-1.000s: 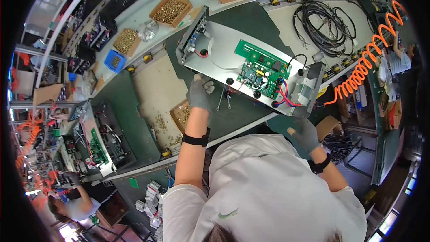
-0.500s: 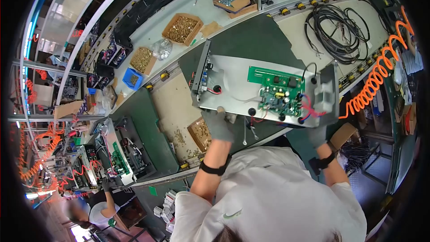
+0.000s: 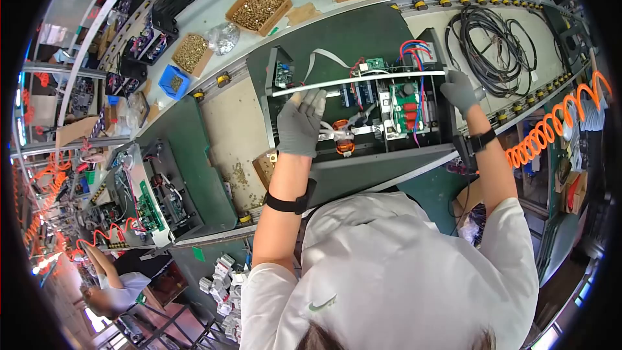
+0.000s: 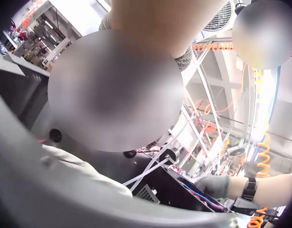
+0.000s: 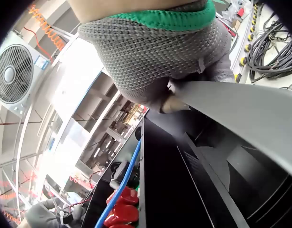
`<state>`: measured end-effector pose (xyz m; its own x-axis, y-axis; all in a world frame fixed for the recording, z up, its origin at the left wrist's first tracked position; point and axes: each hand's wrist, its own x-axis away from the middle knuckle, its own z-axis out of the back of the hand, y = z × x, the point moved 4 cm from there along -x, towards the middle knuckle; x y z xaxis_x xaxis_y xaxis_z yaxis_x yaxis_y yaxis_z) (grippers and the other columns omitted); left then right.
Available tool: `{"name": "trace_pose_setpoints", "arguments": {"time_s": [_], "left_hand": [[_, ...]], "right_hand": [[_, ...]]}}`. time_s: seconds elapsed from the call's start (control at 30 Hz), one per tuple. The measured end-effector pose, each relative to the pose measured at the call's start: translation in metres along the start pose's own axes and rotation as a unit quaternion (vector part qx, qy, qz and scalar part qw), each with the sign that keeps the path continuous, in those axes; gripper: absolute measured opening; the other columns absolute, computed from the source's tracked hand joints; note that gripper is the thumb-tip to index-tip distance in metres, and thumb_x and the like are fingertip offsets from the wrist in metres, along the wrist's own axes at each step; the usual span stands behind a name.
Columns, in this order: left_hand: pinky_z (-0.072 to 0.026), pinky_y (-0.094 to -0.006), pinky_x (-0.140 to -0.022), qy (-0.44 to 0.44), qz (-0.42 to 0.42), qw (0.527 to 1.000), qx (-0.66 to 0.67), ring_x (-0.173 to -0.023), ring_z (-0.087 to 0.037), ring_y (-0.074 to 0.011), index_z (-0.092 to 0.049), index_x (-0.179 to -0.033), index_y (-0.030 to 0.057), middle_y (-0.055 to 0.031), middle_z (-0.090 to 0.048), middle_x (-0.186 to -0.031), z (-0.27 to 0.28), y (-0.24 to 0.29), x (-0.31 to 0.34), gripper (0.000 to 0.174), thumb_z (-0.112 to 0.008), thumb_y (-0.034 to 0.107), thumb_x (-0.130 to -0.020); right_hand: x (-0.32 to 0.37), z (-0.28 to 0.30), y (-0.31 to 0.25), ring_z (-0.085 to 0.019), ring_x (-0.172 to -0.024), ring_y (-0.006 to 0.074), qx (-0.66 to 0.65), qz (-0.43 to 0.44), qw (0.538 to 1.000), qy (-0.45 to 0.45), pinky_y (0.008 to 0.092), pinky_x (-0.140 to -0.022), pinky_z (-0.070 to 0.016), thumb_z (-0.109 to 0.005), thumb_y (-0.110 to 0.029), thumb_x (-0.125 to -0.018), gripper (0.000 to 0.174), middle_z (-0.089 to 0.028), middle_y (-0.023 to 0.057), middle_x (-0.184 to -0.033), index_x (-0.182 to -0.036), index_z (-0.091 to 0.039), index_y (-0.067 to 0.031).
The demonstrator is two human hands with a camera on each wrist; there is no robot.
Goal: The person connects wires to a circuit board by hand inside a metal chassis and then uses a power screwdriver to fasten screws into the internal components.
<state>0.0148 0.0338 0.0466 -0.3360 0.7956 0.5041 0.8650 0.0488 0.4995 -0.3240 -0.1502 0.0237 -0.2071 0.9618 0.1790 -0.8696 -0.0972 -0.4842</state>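
A metal panel (image 3: 369,79) stands on edge over an electronics chassis (image 3: 389,150), showing as a thin pale strip in the head view. My gloved left hand (image 3: 300,123) holds its left part, fingertips at the upper edge. At the far right end my gloved right hand (image 3: 460,93) grips the panel; the right wrist view has the thumb hooked at a grey metal edge (image 5: 241,107). Inside the chassis are red components (image 3: 409,116), an orange-wound coil (image 3: 344,146) and red and blue wires (image 3: 414,45). Behind the panel loops a white ribbon cable (image 3: 324,55).
Boxes of brass fasteners (image 3: 259,10) and a blue bin (image 3: 173,82) stand along the far bench. Coiled black cable (image 3: 492,58) lies to the right, beside an orange air hose (image 3: 551,123). Another opened chassis (image 3: 165,188) sits at left, with a person (image 3: 116,285) beyond it.
The panel, earlier flat with its green board facing up, has tilted up on edge, uncovering the chassis interior. My right hand has moved up from the near right corner to the panel's right end.
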Motion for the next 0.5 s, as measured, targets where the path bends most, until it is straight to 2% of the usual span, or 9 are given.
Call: {"name": "trace_pose_setpoints", "arguments": {"time_s": [0.03, 0.1, 0.17, 0.23, 0.27, 0.3, 0.37, 0.43, 0.5], "left_hand": [[-0.0486, -0.0349, -0.091, 0.0, -0.001, 1.0, 0.003, -0.108, -0.055, -0.0307, -0.047, -0.12, -0.0055, -0.0192, -0.054, -0.117, 0.005, 0.003, -0.002, 0.036, -0.049, 0.017, -0.092], [-0.048, -0.0329, -0.088, -0.073, -0.139, 0.977, -0.144, -0.113, -0.053, -0.0304, -0.039, -0.13, -0.0047, -0.0218, -0.05, -0.124, 0.006, 0.02, 0.001, 0.046, -0.053, 0.014, -0.089], [-0.0462, -0.0319, -0.087, -0.007, -0.242, 0.932, -0.269, -0.106, -0.057, -0.0259, -0.043, -0.129, -0.0019, -0.0181, -0.054, -0.119, 0.009, 0.044, 0.022, 0.047, -0.053, 0.011, -0.085], [-0.045, -0.0318, -0.09, 0.087, -0.364, 0.83, -0.413, -0.102, -0.056, -0.0212, -0.051, -0.12, -0.0027, -0.0142, -0.056, -0.112, 0.04, 0.066, 0.034, 0.041, -0.051, 0.004, -0.079], [-0.0445, -0.0313, -0.089, 0.115, -0.393, 0.812, -0.415, -0.1, -0.056, -0.0206, -0.052, -0.116, -0.0031, -0.0137, -0.057, -0.111, 0.066, 0.07, 0.036, 0.036, -0.05, 0.003, -0.08], [-0.0458, -0.0307, -0.086, 0.205, -0.378, 0.802, -0.415, -0.094, -0.058, -0.0184, -0.055, -0.111, -0.0017, -0.0108, -0.06, -0.105, 0.098, 0.071, 0.034, 0.031, -0.051, 0.002, -0.08], [-0.0476, -0.0314, -0.08, 0.281, -0.31, 0.733, -0.536, -0.089, -0.061, -0.0188, -0.058, -0.107, 0.0008, -0.0092, -0.064, -0.099, 0.165, 0.066, 0.029, 0.028, -0.051, 0.002, -0.08], [-0.0486, -0.0339, -0.077, 0.283, -0.219, 0.64, -0.68, -0.085, -0.063, -0.0237, -0.06, -0.105, 0.0046, -0.0108, -0.066, -0.095, 0.223, 0.045, 0.03, 0.027, -0.054, 0.005, -0.079], [-0.0484, -0.0368, -0.08, 0.276, -0.037, 0.573, -0.771, -0.088, -0.063, -0.0289, -0.06, -0.107, 0.0083, -0.0129, -0.066, -0.094, 0.283, 0.018, 0.026, 0.032, -0.06, 0.007, -0.075]], "right_hand": [[-0.012, -0.002, 0.0, -0.063, -0.077, 0.0356, 0.003, 0.002, 1.0, 0.0, 0.0393, -0.072, -0.0482, -0.055, -0.011, -0.067, 0.028, -0.064, 0.0223, -0.08, -0.091, -0.064, 0.0018], [-0.029, -0.005, 0.001, -0.063, -0.078, 0.0346, -0.016, -0.032, 0.998, -0.06, 0.0397, -0.072, -0.0479, -0.056, -0.012, -0.067, 0.028, -0.064, 0.0228, -0.081, -0.089, -0.064, 0.0021], [-0.024, 0.004, -0.01, -0.063, -0.079, 0.0338, 0.006, -0.035, 0.998, -0.055, 0.0399, -0.073, -0.0475, -0.057, -0.012, -0.066, 0.026, -0.063, 0.0232, -0.081, -0.086, -0.064, 0.0023], [-0.008, 0.015, -0.02, -0.062, -0.08, 0.0349, -0.027, -0.026, 0.998, -0.049, 0.0392, -0.074, -0.0473, -0.056, -0.012, -0.066, 0.027, -0.064, 0.0228, -0.081, -0.087, -0.065, 0.0024], [-0.01, 0.008, -0.003, -0.062, -0.085, 0.0383, 0.028, -0.002, 0.998, -0.057, 0.041, -0.078, -0.0474, -0.055, -0.014, -0.071, 0.036, -0.064, 0.0233, -0.088, -0.103, -0.063, -0.001], [-0.004, 0.002, 0.007, -0.062, -0.085, 0.0383, 0.029, -0.002, 0.998, -0.059, 0.041, -0.078, -0.0474, -0.055, -0.014, -0.071, 0.036, -0.064, 0.0233, -0.088, -0.103, -0.063, -0.001], [0.031, -0.009, 0.012, -0.06, -0.092, 0.041, 0.006, 0.062, 0.993, 0.104, 0.0455, -0.08, -0.0465, -0.054, -0.019, -0.078, 0.042, -0.063, 0.0243, -0.097, -0.118, -0.055, -0.0056], [0.058, -0.021, 0.017, -0.058, -0.096, 0.042, 0.041, 0.04, 0.987, 0.147, 0.05, -0.08, -0.0452, -0.051, -0.023, -0.086, 0.041, -0.061, 0.0254, -0.102, -0.123, -0.05, -0.007], [0.073, -0.02, 0.018, -0.058, -0.094, 0.0434, 0.078, -0.06, 0.988, 0.122, 0.0503, -0.077, -0.0448, -0.049, -0.025, -0.09, 0.037, -0.061, 0.0255, -0.099, -0.12, -0.052, -0.0041]]}}
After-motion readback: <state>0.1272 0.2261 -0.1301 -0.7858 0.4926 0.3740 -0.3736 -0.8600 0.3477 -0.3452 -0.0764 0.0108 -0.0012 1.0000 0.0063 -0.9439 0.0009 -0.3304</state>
